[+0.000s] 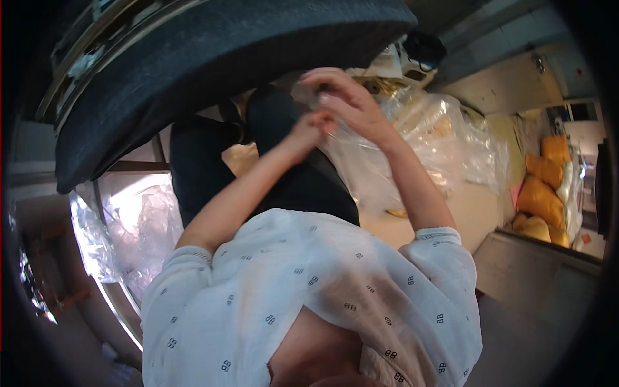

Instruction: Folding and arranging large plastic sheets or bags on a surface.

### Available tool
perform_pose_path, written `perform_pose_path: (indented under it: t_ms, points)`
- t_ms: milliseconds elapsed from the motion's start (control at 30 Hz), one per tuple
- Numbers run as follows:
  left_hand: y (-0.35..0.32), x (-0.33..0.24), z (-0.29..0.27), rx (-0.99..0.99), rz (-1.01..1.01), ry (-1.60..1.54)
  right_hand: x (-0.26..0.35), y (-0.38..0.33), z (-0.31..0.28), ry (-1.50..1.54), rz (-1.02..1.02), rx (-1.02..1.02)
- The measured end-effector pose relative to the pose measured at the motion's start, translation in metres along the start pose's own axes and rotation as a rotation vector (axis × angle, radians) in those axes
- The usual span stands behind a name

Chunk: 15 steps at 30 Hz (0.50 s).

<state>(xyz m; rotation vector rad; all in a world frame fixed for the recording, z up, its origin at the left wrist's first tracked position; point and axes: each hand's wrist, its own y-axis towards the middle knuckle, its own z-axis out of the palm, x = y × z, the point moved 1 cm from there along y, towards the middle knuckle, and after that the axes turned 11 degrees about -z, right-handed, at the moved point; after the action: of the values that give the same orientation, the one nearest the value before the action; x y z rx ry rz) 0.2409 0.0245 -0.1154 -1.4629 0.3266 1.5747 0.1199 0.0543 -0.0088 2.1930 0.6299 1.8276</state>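
A crumpled sheet of clear plastic film (387,145) is held up in front of the person's chest, just above the lap, and both bare hands meet on its upper edge. The right hand (351,103) arches over the top with its fingers curled down onto the film, and the left hand (311,129) comes up from below with its fingertips pinched together on the same edge; the two hands touch each other there. The film spills away to the right and downward in loose folds, lying over a pale table surface (474,213) whose front edge runs along the lower right. Under the hands the person's dark trousers (213,174) fill the middle, and the white patterned shirt (309,290) with short sleeves takes up the bottom of the view. A thick, dark curved pad (213,58) arcs across the top left, close above the hands, so there is little open room upward; its edge bends with the lens. To the lower left a second heap of clear plastic (138,226) lies beside a metal frame. At the far right, well apart from the hands, stand several yellow stuffed bags (545,193).
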Motion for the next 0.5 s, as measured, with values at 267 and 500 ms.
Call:
perform_pose_path:
  t_ms: [267, 500]
  points:
    - [-0.055, -0.100, -0.012, -0.131, 0.399, 0.199, 0.006, -0.081, -0.030, -0.659, 0.292, -0.181]
    - [-0.098, -0.150, -0.004, -0.339, 0.502, 0.532, 0.139, 0.028, -0.025, -0.952, -0.652, -0.376]
